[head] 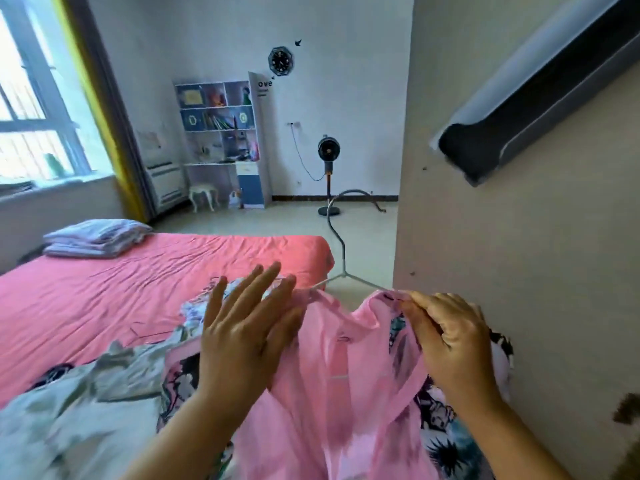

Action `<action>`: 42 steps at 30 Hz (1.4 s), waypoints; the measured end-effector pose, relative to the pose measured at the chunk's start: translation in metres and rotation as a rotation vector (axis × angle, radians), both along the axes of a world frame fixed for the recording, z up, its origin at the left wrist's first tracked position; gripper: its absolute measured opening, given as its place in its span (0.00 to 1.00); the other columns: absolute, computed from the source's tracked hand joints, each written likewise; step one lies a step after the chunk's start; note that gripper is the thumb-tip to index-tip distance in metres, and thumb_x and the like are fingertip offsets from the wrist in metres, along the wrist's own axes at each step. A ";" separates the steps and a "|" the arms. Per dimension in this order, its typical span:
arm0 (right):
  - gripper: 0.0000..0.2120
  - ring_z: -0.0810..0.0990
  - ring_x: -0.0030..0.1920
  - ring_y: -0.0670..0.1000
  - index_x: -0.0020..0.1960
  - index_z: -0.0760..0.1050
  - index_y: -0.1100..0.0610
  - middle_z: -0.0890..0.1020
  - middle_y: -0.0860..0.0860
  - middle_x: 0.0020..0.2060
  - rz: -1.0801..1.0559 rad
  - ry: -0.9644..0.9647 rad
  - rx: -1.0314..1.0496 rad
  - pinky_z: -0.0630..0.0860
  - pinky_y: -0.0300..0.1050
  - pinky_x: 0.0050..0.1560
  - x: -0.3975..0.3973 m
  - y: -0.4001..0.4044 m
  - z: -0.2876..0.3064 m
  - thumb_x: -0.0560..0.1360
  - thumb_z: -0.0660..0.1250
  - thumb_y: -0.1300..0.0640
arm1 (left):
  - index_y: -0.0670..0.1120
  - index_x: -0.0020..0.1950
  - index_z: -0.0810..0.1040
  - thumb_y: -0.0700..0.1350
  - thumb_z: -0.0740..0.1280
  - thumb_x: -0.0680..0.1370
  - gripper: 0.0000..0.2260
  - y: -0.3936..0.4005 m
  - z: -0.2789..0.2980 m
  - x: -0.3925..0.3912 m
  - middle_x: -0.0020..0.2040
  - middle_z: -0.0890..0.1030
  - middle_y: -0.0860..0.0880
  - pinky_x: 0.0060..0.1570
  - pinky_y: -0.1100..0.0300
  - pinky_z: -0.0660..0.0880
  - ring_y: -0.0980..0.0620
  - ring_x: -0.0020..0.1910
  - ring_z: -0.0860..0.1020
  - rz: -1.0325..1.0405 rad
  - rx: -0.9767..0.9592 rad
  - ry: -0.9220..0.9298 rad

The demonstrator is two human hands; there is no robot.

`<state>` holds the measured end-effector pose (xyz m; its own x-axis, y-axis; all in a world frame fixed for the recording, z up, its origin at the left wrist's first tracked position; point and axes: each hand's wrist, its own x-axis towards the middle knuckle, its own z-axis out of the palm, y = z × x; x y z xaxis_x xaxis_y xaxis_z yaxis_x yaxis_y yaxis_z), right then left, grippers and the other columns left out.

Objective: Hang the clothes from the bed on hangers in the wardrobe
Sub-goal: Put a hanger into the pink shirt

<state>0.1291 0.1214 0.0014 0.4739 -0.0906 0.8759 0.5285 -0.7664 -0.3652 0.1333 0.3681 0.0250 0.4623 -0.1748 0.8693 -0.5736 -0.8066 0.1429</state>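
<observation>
1. Two hands are dressing the hanger [341, 237]: the right hand [450, 341], its grip pinched on the pink garment [332, 393] at the collar, should hold that shoulder steady on the wire.
2. Left hand [242, 327], fingers spread flat, should smooth the other shoulder fully over the arm.
3. Lift the garment clear of the bed [138, 289] at its near right corner, off the remaining clothes [86, 410].

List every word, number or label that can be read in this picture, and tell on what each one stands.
"ove": on the white panel beside the bookshelf; smaller print below it is blurred.
Wall clock: face too small to read.
Pink garment: cartoon prints only; no text readable.
</observation>
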 end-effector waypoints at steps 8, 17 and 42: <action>0.16 0.76 0.36 0.45 0.49 0.82 0.56 0.81 0.46 0.35 0.353 0.060 -0.018 0.73 0.45 0.38 0.072 0.110 -0.001 0.76 0.61 0.47 | 0.53 0.57 0.75 0.64 0.51 0.79 0.20 0.165 -0.034 -0.016 0.45 0.82 0.52 0.36 0.59 0.76 0.51 0.40 0.80 0.303 0.041 0.188; 0.18 0.81 0.35 0.46 0.45 0.83 0.57 0.84 0.47 0.36 0.562 0.253 -0.075 0.79 0.51 0.37 0.166 0.265 -0.035 0.70 0.65 0.43 | 0.54 0.41 0.69 0.64 0.49 0.79 0.18 0.285 -0.105 0.008 0.29 0.74 0.57 0.23 0.69 0.61 0.55 0.28 0.72 0.539 -0.102 0.280; 0.15 0.74 0.54 0.48 0.57 0.78 0.57 0.79 0.49 0.50 0.807 0.873 -0.382 0.66 0.38 0.56 0.466 0.458 -0.213 0.71 0.72 0.58 | 0.48 0.35 0.73 0.48 0.67 0.77 0.11 0.517 -0.266 0.283 0.28 0.73 0.52 0.29 0.59 0.64 0.49 0.29 0.72 0.890 -0.409 1.022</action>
<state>0.5952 0.5797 -0.2118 0.7117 0.6870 0.1470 0.5898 -0.4706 -0.6562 0.4168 0.8851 -0.2407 0.7299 0.6835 0.0071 0.5941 -0.6395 0.4878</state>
